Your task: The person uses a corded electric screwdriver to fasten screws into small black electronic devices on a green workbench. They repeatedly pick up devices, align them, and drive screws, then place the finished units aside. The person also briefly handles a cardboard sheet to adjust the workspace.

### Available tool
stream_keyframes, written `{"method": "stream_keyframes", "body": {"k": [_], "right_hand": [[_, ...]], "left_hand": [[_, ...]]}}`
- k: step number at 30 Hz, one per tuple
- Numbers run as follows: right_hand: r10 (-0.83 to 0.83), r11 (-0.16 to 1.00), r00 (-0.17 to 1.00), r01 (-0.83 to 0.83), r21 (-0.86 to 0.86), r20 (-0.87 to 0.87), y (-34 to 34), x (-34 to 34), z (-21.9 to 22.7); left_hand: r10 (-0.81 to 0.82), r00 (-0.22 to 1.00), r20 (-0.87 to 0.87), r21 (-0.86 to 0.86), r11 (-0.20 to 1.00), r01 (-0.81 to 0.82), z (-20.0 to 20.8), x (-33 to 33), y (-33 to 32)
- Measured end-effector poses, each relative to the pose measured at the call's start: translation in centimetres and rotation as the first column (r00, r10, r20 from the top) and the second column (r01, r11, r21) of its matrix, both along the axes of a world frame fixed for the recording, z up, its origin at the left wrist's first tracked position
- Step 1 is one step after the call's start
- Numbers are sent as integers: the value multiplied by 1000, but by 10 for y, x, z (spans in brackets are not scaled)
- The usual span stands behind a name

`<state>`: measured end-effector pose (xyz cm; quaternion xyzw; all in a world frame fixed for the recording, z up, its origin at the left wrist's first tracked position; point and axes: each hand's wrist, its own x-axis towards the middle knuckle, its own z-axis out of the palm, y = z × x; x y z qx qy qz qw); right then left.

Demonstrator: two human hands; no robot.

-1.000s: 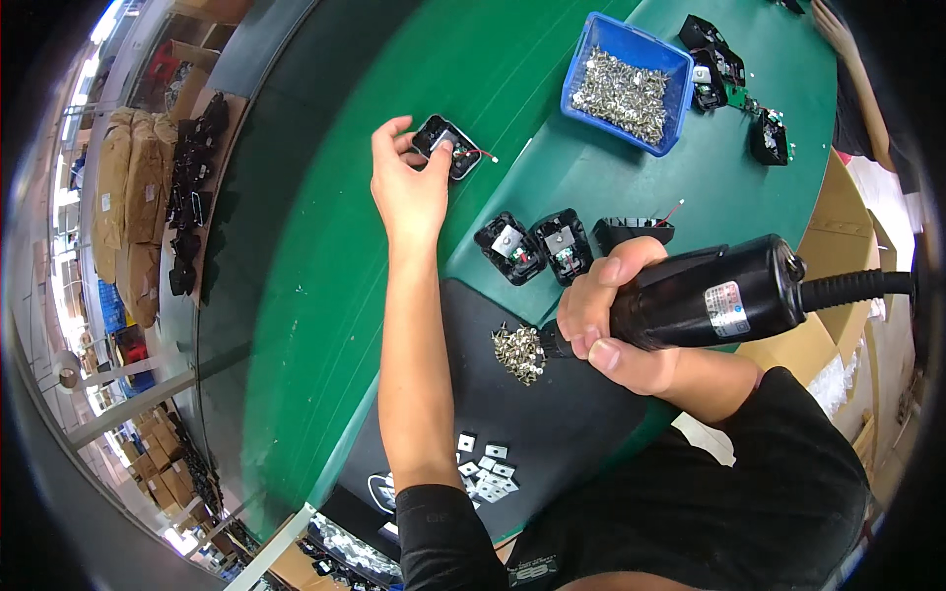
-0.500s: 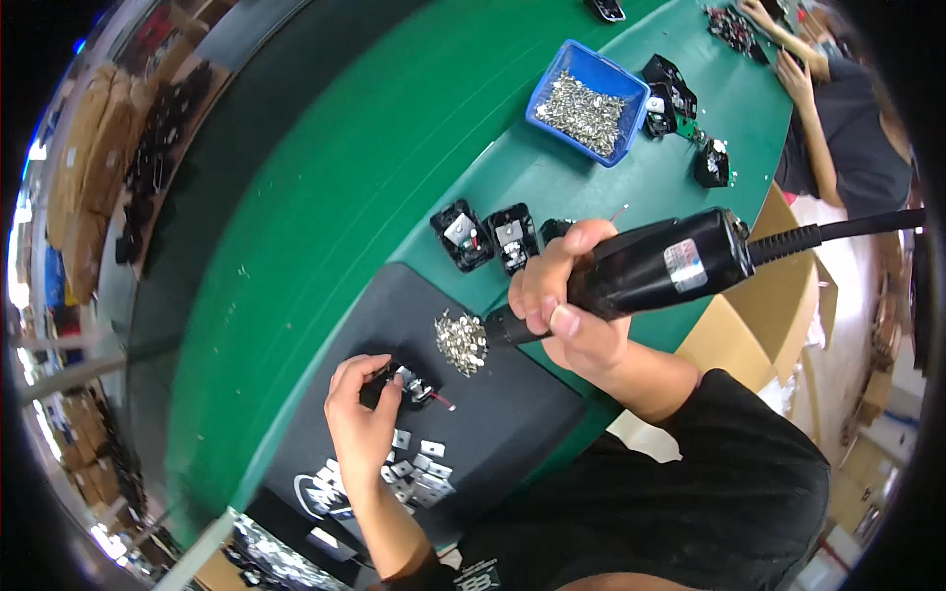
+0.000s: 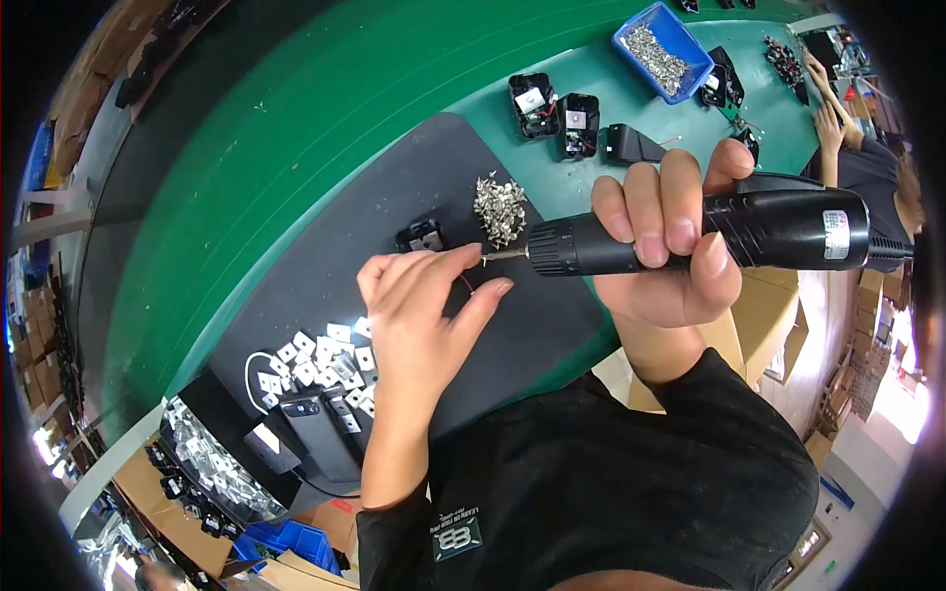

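My right hand [image 3: 670, 231] grips a black electric screwdriver [image 3: 778, 229], held level with its bit [image 3: 507, 254] toward the left. At the bit's tip a small silvery piece, probably a screw, shows near my left index fingertip. My left hand [image 3: 424, 305] has its thumb and index finger apart around the space beside the tip. Behind its fingers a small black housing [image 3: 422, 234] with a metal plate lies on the dark mat [image 3: 414, 167], partly hidden. A pile of silvery screws [image 3: 500, 209] lies just beyond the bit.
Loose square metal plates [image 3: 330, 360] and a phone [image 3: 320, 438] lie near my left forearm. Black housings [image 3: 578, 126] stand beyond the mat, near a blue bin [image 3: 665, 54] of small metal parts. At far right another person's hands [image 3: 828, 113] work over dark parts.
The view has shifted. My left hand has left the black housing and come up to the screwdriver's tip. The screwdriver has turned more level, its bit now clear of the screw pile.
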<state>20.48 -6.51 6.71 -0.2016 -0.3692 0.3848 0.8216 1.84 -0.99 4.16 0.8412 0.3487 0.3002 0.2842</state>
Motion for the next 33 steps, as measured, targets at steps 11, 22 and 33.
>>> {"method": "stream_keyframes", "body": {"k": [11, 22, 33], "right_hand": [[146, 988, 989, -145, 44, -29, -5, -10, 11], [205, 976, 977, -200, 88, -57, 1, -12, 9], [196, 979, 979, -193, 62, -47, 7, -24, 2]], "left_hand": [[-16, 986, 164, 12, 1000, 14, -6, -13, -7], [4, 971, 239, -57, 998, 10, -17, -19, -3], [36, 975, 221, -57, 998, -24, -21, -21, -5]]}}
